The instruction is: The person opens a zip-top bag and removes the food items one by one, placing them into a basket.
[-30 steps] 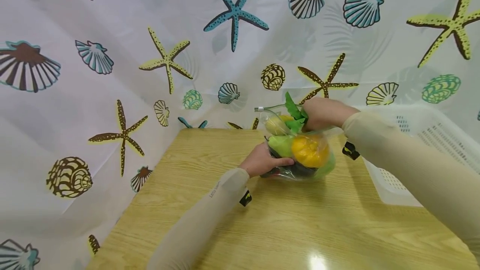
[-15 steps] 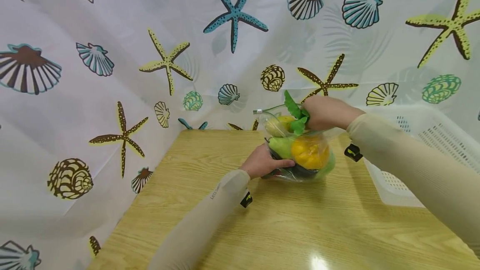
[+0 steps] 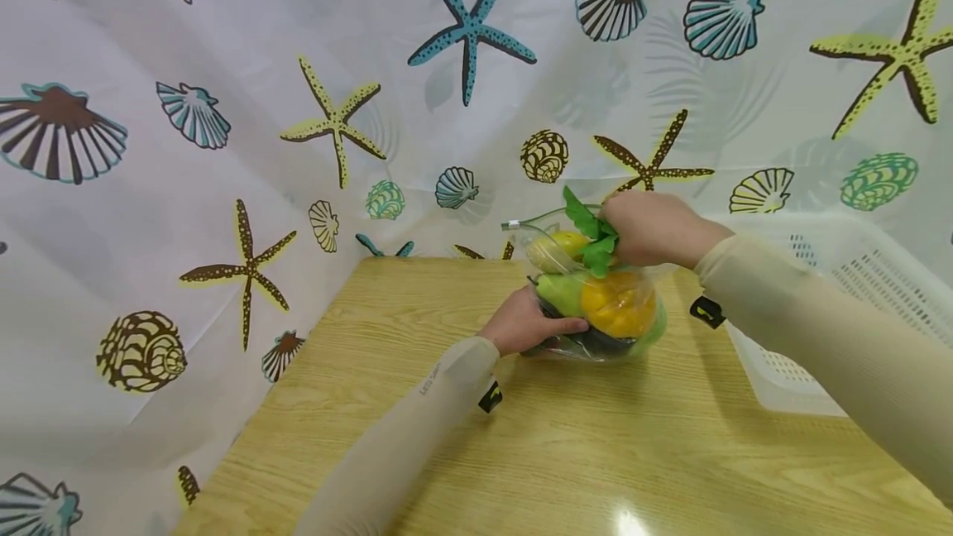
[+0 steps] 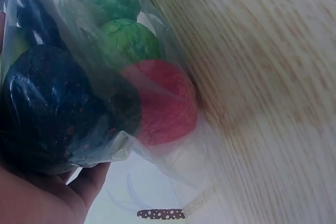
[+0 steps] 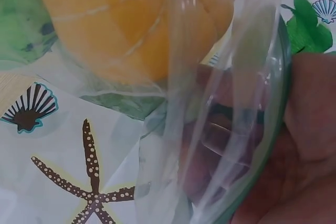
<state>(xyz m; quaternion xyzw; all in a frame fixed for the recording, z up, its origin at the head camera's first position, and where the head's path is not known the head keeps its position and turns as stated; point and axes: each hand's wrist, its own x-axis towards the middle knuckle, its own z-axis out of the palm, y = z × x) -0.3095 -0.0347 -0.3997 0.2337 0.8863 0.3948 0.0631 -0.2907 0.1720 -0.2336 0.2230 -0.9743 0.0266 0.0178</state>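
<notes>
A clear zip bag full of produce stands on the table. My left hand grips its lower left side, thumb across the front. My right hand reaches over the green zip edge; its curled fingers show through the plastic. It holds a leafy green sprig poking out at the bag's mouth. Inside lie an orange pumpkin, a green pear and a yellow fruit. The left wrist view shows a dark, bumpy fruit, a red one and green round ones.
A white perforated plastic basket stands at the right, partly behind my right forearm. Beneath everything is a wood-grain table. A white curtain printed with starfish and shells hangs behind it and along the left.
My right hand and the leafy sprig have shifted slightly to the right and down. My left hand keeps its hold on the bag.
</notes>
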